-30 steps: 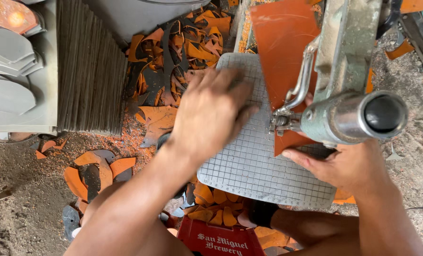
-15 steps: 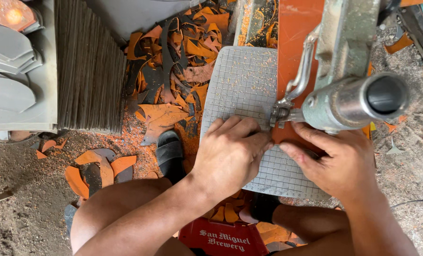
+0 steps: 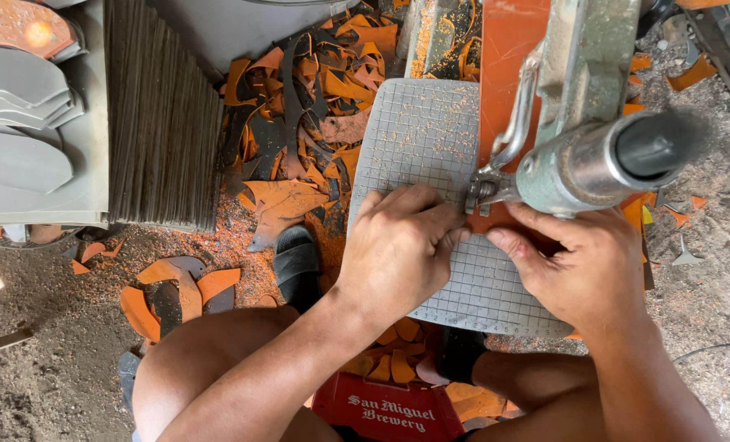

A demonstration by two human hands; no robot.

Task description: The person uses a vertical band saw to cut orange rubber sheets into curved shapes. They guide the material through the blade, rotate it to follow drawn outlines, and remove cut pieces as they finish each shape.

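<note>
Rubber sheet (image 3: 418,139), grey and gridded, looks light and floppy; I press it flat under the saw arm (image 3: 586,155), left hand (image 3: 402,245) at nine o'clock, right hand (image 3: 582,270) at three, fingers closed on its edges.

A rough workshop: dirt floor (image 3: 45,368) littered with orange and black offcuts (image 3: 299,123), a stack of grey sheets (image 3: 164,115), cut grey sole shapes (image 3: 21,123), and a metal cutting machine (image 3: 594,123).
</note>
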